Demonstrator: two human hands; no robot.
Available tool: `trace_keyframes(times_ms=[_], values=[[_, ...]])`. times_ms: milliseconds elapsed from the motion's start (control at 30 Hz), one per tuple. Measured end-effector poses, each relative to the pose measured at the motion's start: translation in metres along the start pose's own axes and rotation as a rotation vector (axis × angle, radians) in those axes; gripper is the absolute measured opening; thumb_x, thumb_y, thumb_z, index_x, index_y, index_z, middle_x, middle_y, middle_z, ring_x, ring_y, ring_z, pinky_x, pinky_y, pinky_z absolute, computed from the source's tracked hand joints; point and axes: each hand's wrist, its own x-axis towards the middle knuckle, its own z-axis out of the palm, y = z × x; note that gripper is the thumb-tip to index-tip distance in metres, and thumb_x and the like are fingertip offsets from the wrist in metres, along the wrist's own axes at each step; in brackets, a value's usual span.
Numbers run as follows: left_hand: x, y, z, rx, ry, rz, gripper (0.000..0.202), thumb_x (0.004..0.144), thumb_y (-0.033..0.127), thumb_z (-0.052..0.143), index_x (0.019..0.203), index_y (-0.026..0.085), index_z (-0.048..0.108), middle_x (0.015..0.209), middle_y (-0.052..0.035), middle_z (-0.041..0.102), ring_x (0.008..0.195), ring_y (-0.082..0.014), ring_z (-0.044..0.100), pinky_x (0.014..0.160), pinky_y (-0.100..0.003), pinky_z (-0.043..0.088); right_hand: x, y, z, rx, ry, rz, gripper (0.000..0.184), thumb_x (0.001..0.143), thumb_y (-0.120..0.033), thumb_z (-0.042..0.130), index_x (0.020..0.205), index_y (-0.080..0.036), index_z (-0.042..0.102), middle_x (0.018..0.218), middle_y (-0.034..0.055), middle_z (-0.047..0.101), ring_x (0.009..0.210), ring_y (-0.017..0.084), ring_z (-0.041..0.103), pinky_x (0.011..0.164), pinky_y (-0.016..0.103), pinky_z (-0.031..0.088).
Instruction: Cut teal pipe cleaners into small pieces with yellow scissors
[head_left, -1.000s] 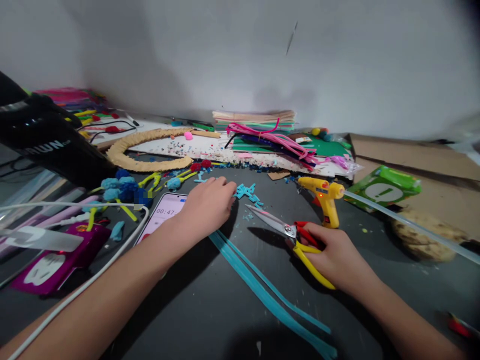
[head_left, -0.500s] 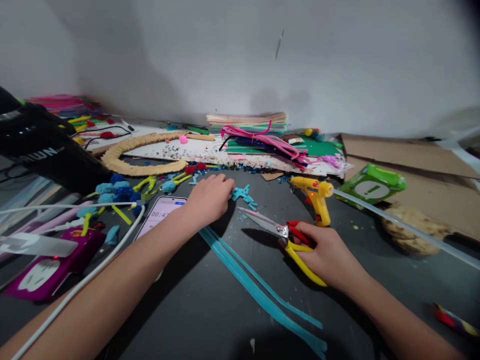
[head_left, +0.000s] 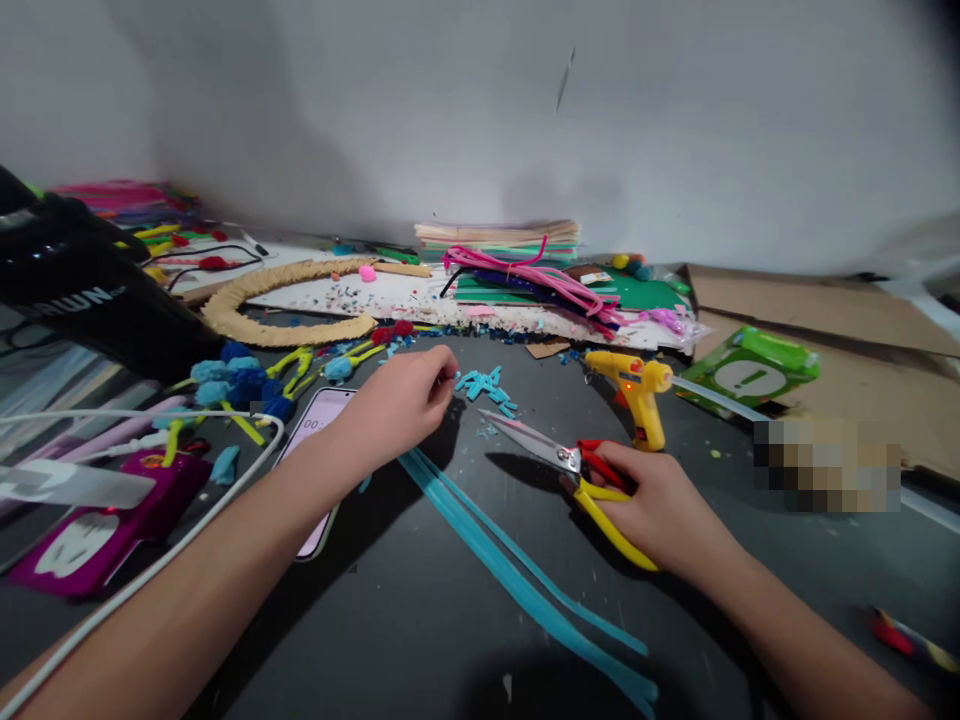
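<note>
My left hand (head_left: 409, 400) is closed in a pinch just left of a small pile of cut light-blue pieces (head_left: 487, 383). A speck of blue shows at its fingertips; whether it is held or lies behind them is unclear. My right hand (head_left: 656, 505) is wrapped round the red and yellow handles of a pair of scissors (head_left: 536, 447). The blades are nearly closed and point left toward the pile, with nothing between them that I can see. Long light-blue pipe cleaners (head_left: 517, 590) lie on the dark table between my hands, their far ends under my left hand.
A phone (head_left: 315, 425) lies under my left forearm. Beyond the scissors stands a yellow glue gun (head_left: 636, 390) with a glue stick, near a green packet (head_left: 757, 370). At left are a black bottle (head_left: 97, 290), a purple device (head_left: 112, 530) and a white cable (head_left: 187, 545). A beige ring (head_left: 247, 325) lies behind.
My left hand has drawn back slightly left from the blue pile and turned, with its fingers pinched together. My right hand and the scissors have hardly moved.
</note>
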Motion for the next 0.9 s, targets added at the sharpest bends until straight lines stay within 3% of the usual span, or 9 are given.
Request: trace_keyframes(times_ms=[200,500,633,900], values=[[-0.022,0.004,-0.007,-0.140,0.044,0.055,0.022,0.091,0.027,0.046,0.098,0.019,0.065,0.093,-0.0061,0.070,0.082,-0.0177,0.063,0.072,-0.028,0.047,0.001,0.005,0.004,-0.037,-0.036,0.014,0.016,0.080,-0.031,0.062,0.071,-0.019,0.057,0.060,-0.0033,0.047,0.057,0.012,0.038,0.051,0.023,0.030],[-0.042,0.008,-0.002,-0.266,-0.036,0.026,0.026,0.096,0.035,0.045,0.092,0.021,0.067,0.089,-0.0035,0.071,0.078,-0.0159,0.064,0.070,-0.026,0.047,-0.001,-0.007,0.002,0.021,-0.029,0.067,0.024,0.080,-0.042,0.066,0.076,-0.019,0.061,0.059,-0.0031,0.049,0.056,0.012,0.041,0.051,0.021,0.035],[-0.045,0.004,0.001,-0.279,-0.033,0.072,0.024,0.096,0.036,0.048,0.092,0.021,0.066,0.089,-0.0029,0.070,0.079,-0.0152,0.063,0.072,-0.025,0.046,0.001,-0.010,0.002,0.023,-0.020,0.040,0.018,0.079,-0.036,0.065,0.074,-0.019,0.061,0.059,-0.0035,0.047,0.055,0.012,0.040,0.051,0.021,0.036],[-0.046,-0.002,0.007,-0.286,0.012,0.154,0.018,0.095,0.021,0.046,0.098,0.020,0.064,0.097,-0.0037,0.068,0.086,-0.0143,0.062,0.077,-0.024,0.045,0.002,-0.005,0.004,0.004,-0.031,0.055,0.007,0.074,-0.023,0.062,0.072,-0.020,0.057,0.060,-0.0038,0.048,0.057,0.012,0.042,0.053,0.021,0.037]])
